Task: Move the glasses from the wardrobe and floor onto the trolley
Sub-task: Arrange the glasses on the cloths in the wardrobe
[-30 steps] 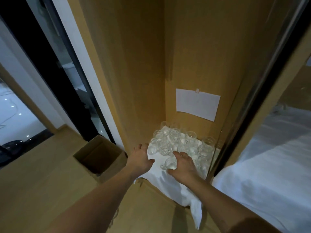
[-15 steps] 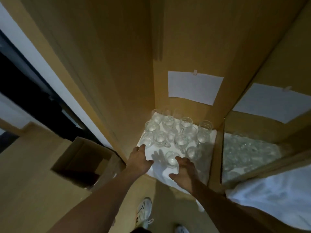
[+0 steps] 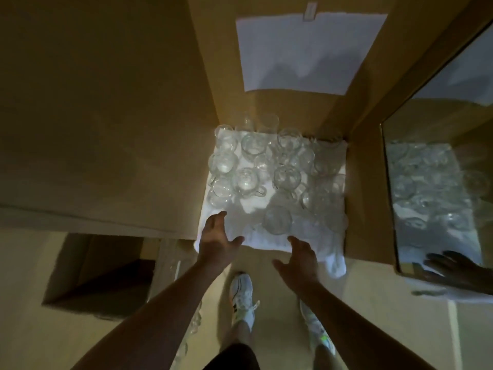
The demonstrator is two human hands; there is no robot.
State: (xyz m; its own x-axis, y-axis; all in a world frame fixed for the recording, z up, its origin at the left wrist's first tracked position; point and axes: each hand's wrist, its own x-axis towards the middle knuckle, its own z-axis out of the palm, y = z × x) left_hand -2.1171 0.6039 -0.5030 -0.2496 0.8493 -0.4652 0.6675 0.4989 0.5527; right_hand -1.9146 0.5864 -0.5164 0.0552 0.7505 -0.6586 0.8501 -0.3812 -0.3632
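Many clear glass mugs (image 3: pixel 277 172) stood crowded on a white cloth (image 3: pixel 314 237) on the wardrobe floor (image 3: pixel 349 198). Left hand (image 3: pixel 217 240) and right hand (image 3: pixel 300 259) hovered at the cloth's front edge, fingers spread, holding nothing.

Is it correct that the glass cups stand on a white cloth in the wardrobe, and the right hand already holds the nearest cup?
Not quite. In the head view the glass cups do stand on the white cloth in the wardrobe, but the right hand holds nothing: its fingers are open, just short of the nearest cup. The left hand is open too.
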